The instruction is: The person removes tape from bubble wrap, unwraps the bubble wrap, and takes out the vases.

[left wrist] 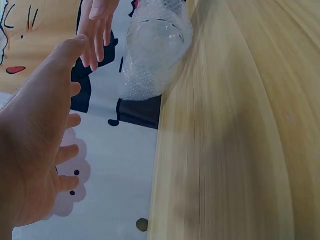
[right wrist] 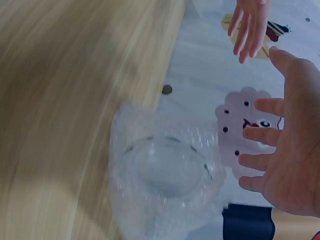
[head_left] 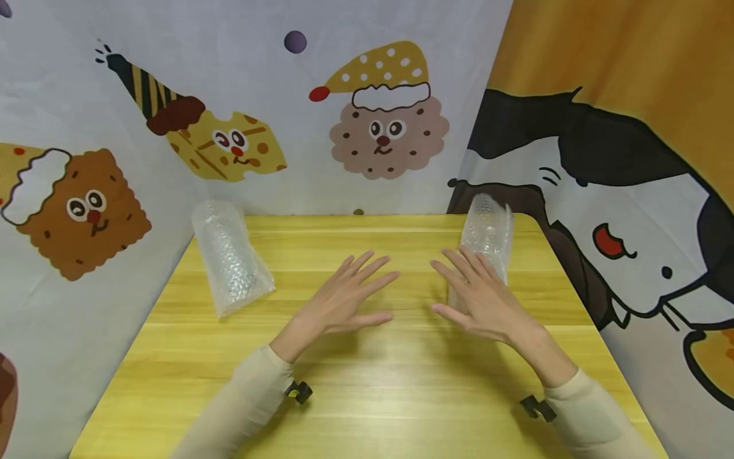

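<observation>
My left hand (head_left: 341, 296) hovers over the middle of the table with its fingers spread, holding nothing. Opposite it, my right hand (head_left: 487, 296) is also spread and empty, and in the head view it covers the lower part of a bubble-wrap package (head_left: 487, 223). The right wrist view shows a clear round shape inside this bubble-wrap package (right wrist: 165, 170), apart from the fingers; its exact kind is hard to tell. A second bubble-wrap package (head_left: 232, 261) lies at the table's back left, away from both hands. Its contents cannot be made out.
The wood-grain table (head_left: 390, 395) runs back to a white cloth wall (head_left: 246, 38) printed with cartoon biscuits. On the right hangs an orange cloth (head_left: 631, 51) with a cartoon animal. Small black mounts (head_left: 299, 391) sit at both wrists.
</observation>
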Action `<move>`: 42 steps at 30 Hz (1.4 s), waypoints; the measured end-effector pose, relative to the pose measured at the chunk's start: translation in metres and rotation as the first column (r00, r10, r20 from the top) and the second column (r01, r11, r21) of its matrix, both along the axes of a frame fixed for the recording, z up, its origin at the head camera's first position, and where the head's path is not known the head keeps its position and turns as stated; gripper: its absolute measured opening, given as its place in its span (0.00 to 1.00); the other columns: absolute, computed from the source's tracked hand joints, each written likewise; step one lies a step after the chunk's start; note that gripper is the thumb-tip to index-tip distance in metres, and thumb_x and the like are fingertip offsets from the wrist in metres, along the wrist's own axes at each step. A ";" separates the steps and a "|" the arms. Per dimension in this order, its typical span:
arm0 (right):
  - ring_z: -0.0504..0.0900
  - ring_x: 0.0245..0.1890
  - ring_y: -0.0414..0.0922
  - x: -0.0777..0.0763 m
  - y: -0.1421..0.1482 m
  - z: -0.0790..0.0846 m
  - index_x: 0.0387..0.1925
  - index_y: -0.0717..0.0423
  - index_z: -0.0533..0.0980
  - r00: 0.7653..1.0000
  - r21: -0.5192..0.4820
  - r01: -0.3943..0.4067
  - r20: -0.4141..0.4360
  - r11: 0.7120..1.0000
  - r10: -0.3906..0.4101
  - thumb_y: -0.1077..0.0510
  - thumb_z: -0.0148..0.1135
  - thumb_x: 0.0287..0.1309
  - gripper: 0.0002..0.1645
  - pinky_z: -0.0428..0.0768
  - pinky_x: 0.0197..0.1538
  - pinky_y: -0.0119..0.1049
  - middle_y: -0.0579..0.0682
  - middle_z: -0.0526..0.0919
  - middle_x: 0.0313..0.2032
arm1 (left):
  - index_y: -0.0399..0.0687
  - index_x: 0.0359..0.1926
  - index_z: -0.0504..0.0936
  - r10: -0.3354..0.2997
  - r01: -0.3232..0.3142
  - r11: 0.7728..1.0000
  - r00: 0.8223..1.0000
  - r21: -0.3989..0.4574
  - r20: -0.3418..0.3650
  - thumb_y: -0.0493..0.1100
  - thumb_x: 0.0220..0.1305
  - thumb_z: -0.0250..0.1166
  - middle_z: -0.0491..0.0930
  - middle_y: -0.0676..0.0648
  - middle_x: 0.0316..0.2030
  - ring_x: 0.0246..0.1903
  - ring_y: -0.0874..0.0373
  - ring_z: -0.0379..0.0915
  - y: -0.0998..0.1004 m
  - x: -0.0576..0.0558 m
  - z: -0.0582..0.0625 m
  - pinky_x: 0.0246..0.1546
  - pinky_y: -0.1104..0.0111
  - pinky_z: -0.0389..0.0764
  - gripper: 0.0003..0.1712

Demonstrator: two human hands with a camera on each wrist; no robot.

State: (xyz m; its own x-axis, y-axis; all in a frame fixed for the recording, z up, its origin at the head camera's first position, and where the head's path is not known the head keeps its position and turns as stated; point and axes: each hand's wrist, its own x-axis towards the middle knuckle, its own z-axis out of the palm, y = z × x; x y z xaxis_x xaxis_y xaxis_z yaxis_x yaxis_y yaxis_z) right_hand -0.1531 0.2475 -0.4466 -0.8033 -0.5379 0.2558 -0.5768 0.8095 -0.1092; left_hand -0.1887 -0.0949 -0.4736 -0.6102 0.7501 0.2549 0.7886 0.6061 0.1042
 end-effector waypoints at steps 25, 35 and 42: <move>0.58 0.86 0.75 -0.007 0.080 0.008 0.88 0.55 0.63 0.976 -0.178 0.201 0.118 0.963 -0.182 0.40 0.67 0.79 0.48 0.57 0.86 0.78 0.69 0.61 0.87 | 0.68 0.92 0.54 -0.023 -0.038 0.974 0.964 0.222 0.265 0.72 0.82 0.57 0.53 0.47 0.92 0.92 0.39 0.48 0.088 -0.043 -0.003 0.91 0.32 0.49 0.48; 0.54 0.86 0.78 -0.020 0.107 0.000 0.90 0.61 0.55 0.946 -0.269 0.275 0.247 0.923 -0.210 0.42 0.61 0.84 0.49 0.55 0.84 0.83 0.73 0.55 0.88 | 0.65 0.93 0.48 -0.055 -0.135 0.932 0.864 0.335 0.501 0.75 0.83 0.50 0.50 0.47 0.93 0.91 0.43 0.51 0.123 -0.061 -0.008 0.90 0.37 0.60 0.49; 0.56 0.85 0.79 -0.030 0.119 -0.010 0.90 0.64 0.52 0.919 -0.328 0.329 0.326 0.885 -0.221 0.42 0.56 0.87 0.48 0.58 0.81 0.85 0.75 0.56 0.87 | 0.62 0.94 0.45 -0.063 -0.245 0.899 0.749 0.364 0.660 0.74 0.84 0.50 0.46 0.49 0.94 0.93 0.45 0.45 0.147 -0.063 -0.014 0.93 0.38 0.51 0.51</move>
